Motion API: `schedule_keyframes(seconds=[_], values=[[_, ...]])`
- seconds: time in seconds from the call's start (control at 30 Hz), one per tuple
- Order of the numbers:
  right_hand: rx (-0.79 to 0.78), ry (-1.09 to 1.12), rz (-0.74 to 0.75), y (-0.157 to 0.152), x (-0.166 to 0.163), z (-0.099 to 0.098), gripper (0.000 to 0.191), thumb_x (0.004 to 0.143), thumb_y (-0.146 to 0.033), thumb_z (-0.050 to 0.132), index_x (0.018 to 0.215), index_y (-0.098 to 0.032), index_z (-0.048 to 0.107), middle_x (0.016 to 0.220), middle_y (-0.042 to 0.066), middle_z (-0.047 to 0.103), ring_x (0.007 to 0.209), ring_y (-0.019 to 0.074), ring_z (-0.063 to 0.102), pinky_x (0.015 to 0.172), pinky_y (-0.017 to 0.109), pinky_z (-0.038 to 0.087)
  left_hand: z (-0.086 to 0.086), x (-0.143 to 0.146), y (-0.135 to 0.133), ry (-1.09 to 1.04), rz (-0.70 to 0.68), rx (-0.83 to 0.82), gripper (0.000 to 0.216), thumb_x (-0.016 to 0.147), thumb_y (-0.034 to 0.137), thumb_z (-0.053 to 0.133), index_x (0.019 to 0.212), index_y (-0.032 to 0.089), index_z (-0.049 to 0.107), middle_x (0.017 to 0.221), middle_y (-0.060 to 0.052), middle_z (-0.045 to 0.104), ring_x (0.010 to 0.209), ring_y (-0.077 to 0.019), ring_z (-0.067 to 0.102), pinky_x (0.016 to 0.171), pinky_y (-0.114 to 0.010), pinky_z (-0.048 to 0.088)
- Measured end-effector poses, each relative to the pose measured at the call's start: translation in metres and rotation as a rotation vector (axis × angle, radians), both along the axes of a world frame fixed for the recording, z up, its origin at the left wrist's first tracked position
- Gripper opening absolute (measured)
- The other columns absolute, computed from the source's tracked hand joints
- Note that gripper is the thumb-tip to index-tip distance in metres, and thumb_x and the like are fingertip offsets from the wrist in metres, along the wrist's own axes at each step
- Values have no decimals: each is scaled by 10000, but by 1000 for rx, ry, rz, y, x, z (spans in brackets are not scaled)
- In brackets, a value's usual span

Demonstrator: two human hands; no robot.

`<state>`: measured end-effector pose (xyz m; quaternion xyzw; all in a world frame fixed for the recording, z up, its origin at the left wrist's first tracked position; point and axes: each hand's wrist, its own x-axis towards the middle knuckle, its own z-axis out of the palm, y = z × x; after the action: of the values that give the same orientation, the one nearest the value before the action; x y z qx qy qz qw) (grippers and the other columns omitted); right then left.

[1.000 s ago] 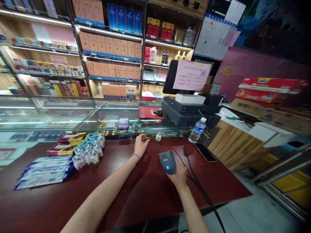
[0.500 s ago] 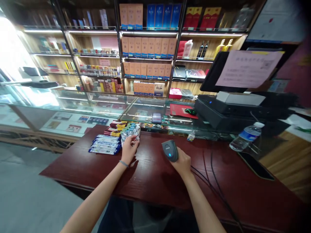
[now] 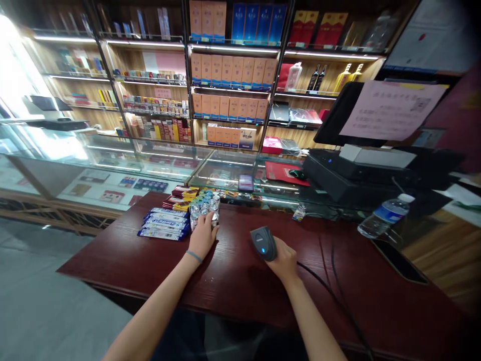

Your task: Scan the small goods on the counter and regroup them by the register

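Note:
My left hand (image 3: 203,233) rests against the near side of a cluster of small silver-topped cylindrical packs (image 3: 205,204). Its fingers are stretched out over the nearest packs, with the thumb apart to the right; the fingertips are partly lost among the shiny tops. In my right hand (image 3: 285,260) is a dark grey barcode scanner (image 3: 263,243) with a blue light glowing, held above the brown table (image 3: 233,271). Left of the silver packs lies a stack of blue-and-white packets (image 3: 164,224). Behind those are red-and-yellow packets (image 3: 180,198).
A glass display counter (image 3: 225,168) borders the table's far side. At right are a water bottle (image 3: 387,215), a dark phone-like slab (image 3: 400,260) and a monitor (image 3: 340,113) with paper on it. A black cable (image 3: 326,288) trails across the table. A small bottle (image 3: 299,213) stands near the glass.
My left hand has moved from a pinch at the silver packs to lying against them with fingers extended. The scanner stays in my right hand, almost unmoved. The view has shifted slightly.

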<state>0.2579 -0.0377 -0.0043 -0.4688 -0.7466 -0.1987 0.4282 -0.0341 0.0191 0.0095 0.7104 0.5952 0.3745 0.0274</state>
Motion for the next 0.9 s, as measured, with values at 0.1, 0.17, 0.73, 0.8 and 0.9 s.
schedule_keyframes(seconds=[0.1,0.17,0.73,0.8,0.9], values=[[-8,-18,3,-1,-1,0,291,825,-271,544,1084,-147,591,875,89,704,746,212,688,673,321,570,-1,1,-3,-45,-22,13,378,886,305,571,1255,245,518,1181,-113,500,1010,-255,604,877,-385,522],[-13,-24,8,-1,0,1,289,826,-273,551,1082,-143,586,848,82,696,735,213,685,658,319,566,-3,0,-6,-96,-46,23,330,888,309,568,1209,242,533,1177,-111,515,1027,-258,603,880,-390,527],[-7,19,-33,-5,4,3,470,786,-319,590,1212,-132,524,896,103,726,725,234,721,635,323,580,15,40,15,-1315,-520,-344,528,823,359,683,1296,286,459,1317,-86,597,1047,-204,668,878,-406,582],[-11,17,-20,-7,3,5,468,784,-313,591,1209,-132,521,890,100,726,719,231,721,628,319,577,11,48,19,-1363,-504,-333,450,838,356,667,1238,275,479,1364,-87,569,1089,-204,653,919,-419,563],[-43,10,2,-10,-1,10,449,786,-288,573,1207,-140,513,889,93,727,709,225,720,623,315,571,3,55,23,-1390,-487,-325,389,856,354,650,1194,272,475,1305,-76,606,1114,-195,644,968,-427,537]])
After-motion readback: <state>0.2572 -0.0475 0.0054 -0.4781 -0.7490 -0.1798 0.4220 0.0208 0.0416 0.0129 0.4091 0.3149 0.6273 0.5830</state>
